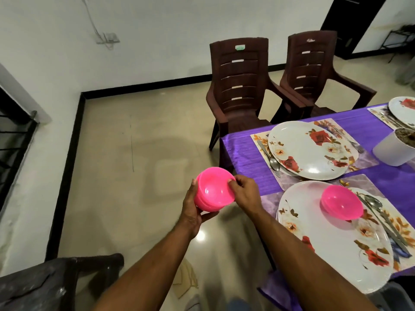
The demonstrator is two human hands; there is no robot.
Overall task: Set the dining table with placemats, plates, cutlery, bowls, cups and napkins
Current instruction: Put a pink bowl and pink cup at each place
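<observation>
**Pink bowls held off the worktop edge**

Left hand [192, 212] cups a stack of pink bowls [214, 189] from below, over the floor [134, 153]; right hand [244, 194] pinches the top bowl's rim. Worktop [242, 153] at right has a purple cloth, floral placemats [258, 140], floral plates [307, 149], cutlery. Another pink bowl [342, 205] sits on the near plate [325, 254]. White container [390, 151] beyond. Two brown plastic chairs [240, 86] at the far side, white walls, glossy beige tiles with black skirting.

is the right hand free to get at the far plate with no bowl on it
Probably not yet: the right hand pinches the rim of the pink bowls the left hand holds. Nothing blocks the way to the plate.
</observation>
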